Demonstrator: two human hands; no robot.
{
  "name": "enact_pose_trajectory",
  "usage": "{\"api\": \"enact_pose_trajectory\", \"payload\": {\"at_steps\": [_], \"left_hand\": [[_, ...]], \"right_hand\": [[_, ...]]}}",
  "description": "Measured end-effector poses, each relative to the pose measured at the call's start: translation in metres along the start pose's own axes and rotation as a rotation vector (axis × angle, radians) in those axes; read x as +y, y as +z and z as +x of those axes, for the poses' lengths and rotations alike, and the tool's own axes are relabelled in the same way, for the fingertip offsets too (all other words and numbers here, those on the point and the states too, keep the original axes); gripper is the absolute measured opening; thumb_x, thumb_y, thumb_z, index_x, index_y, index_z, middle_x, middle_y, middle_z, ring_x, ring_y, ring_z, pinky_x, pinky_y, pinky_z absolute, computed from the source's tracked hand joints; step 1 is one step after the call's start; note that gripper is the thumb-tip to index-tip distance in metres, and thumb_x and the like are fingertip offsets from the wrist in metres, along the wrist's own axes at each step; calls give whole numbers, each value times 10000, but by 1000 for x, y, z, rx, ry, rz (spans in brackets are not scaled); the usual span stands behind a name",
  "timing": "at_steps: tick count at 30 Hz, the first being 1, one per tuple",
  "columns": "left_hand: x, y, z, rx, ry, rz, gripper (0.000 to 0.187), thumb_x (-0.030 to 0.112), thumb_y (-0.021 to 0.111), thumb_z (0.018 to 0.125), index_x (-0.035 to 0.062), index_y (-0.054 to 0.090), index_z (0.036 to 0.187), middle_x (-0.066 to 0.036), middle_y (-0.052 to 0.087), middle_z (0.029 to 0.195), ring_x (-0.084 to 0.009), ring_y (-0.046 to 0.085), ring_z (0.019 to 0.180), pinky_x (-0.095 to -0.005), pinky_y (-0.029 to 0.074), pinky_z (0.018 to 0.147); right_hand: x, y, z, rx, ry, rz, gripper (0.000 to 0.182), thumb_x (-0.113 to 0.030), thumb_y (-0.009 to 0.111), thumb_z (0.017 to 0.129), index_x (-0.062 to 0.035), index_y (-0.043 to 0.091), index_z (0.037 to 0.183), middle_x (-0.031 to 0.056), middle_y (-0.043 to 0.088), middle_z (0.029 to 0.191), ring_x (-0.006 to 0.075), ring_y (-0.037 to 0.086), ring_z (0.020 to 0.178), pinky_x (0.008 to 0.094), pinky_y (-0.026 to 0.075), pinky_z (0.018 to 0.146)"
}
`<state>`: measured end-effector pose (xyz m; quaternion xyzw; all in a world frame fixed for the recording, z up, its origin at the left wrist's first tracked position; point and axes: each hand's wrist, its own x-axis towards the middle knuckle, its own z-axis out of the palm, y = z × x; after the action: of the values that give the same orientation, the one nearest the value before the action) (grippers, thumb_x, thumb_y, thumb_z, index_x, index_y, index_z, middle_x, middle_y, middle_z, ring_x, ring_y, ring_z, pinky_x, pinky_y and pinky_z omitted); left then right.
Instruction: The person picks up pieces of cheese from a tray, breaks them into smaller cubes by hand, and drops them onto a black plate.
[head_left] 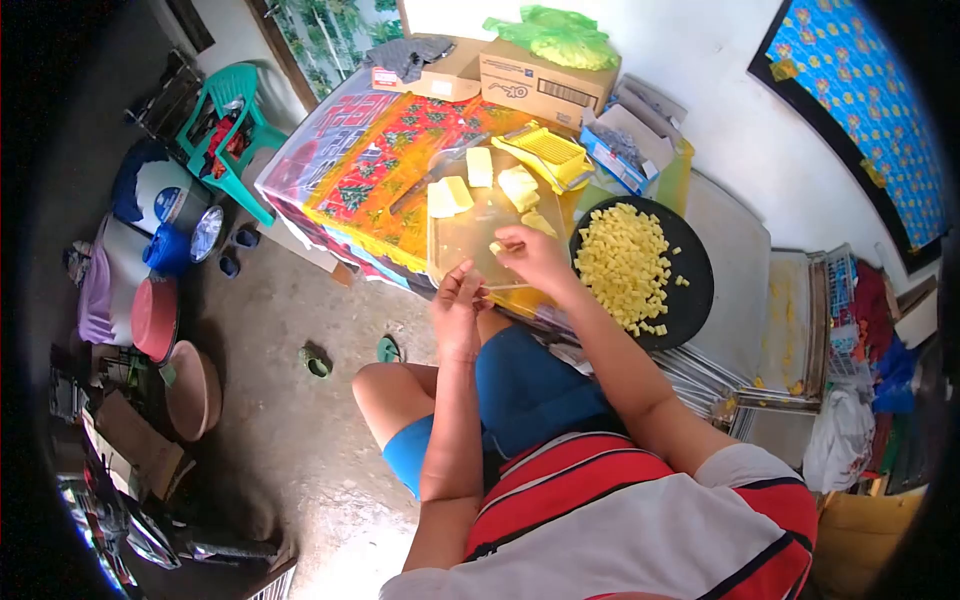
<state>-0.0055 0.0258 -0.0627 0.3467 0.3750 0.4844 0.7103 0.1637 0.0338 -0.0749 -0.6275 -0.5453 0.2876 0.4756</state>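
Your right hand [535, 255] rests on the clear cutting board [470, 235], fingers pinched together on a small yellow cube [496, 247]. Your left hand [458, 300] sits at the board's near edge, fingers curled; whether they hold anything cannot be told. Just right of the board, a black pan [695, 290] holds more yellow cubes.

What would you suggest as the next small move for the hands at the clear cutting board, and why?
Probably carry the small yellow piece pinched in the right hand to the black pan, which already holds the diced cubes; larger slabs wait uncut on the cutting board.
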Motion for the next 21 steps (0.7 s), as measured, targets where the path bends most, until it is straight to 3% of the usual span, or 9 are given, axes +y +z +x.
{"api": "enact_pose_trajectory", "payload": {"at_steps": [3, 11, 21], "left_hand": [[10, 9, -6, -41, 36, 8, 334, 187, 609, 900, 27, 555, 1188, -41, 619, 908, -110, 592, 766, -245, 504, 625], [41, 31, -27, -368, 70, -33, 302, 127, 599, 906, -9, 557, 1173, -99, 643, 1035, -171, 643, 879, -283, 556, 713], [52, 39, -40, -359, 57, -18, 328, 79, 638, 876, -40, 568, 1173, -102, 649, 999, -161, 648, 848, -278, 558, 726]], "right_hand": [[-54, -26, -19, -199, 241, 568, 374, -74, 669, 806, -47, 597, 1172, 69, 646, 981, 143, 628, 894, 280, 518, 759], [-95, -56, -42, -287, 116, 599, 413, -9, 672, 791, -1, 568, 1190, 76, 641, 1000, 122, 610, 906, 266, 490, 831], [-107, -66, -49, -284, 97, 621, 404, 4, 675, 789, -16, 568, 1178, 82, 658, 968, 120, 621, 875, 264, 494, 805]]}}
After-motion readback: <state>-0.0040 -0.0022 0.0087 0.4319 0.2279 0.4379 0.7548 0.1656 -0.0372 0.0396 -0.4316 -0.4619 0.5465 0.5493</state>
